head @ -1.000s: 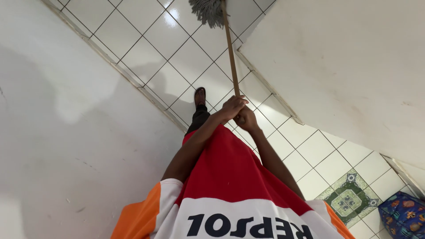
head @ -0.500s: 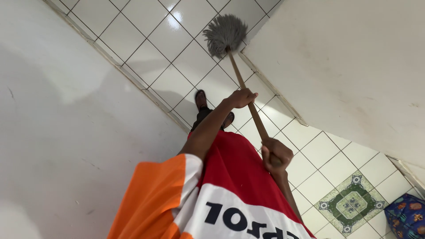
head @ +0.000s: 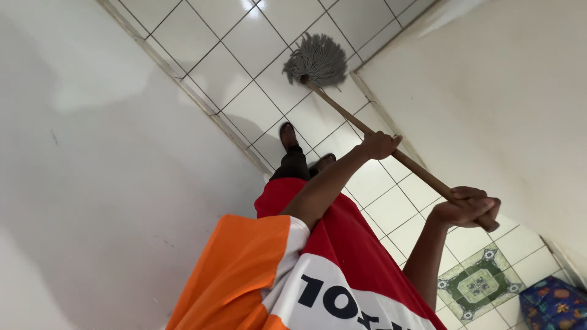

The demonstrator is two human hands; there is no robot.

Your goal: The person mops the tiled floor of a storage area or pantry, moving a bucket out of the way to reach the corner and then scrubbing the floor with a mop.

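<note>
I hold a mop with a long wooden handle (head: 342, 110) in both hands. My left hand (head: 379, 145) is closed around the middle of the handle. My right hand (head: 468, 208) grips the handle's top end, lower right in the view. The grey string mop head (head: 317, 60) rests on the white tiled floor (head: 238, 43), close to the base of the right wall. My feet in dark sandals (head: 288, 135) stand on the tiles behind the mop head. A red, orange and white shirt (head: 293, 269) fills the bottom of the view.
White walls close in on both sides, a broad one on the left (head: 92, 183) and one on the right (head: 501, 91), leaving a narrow tiled strip. A green patterned tile (head: 483, 284) and a blue patterned object (head: 553, 304) lie at the lower right.
My hands, together a second ago, have slid apart along the handle, the right one drawing back to the lower right. The handle now slants more and the mop head has come nearer.
</note>
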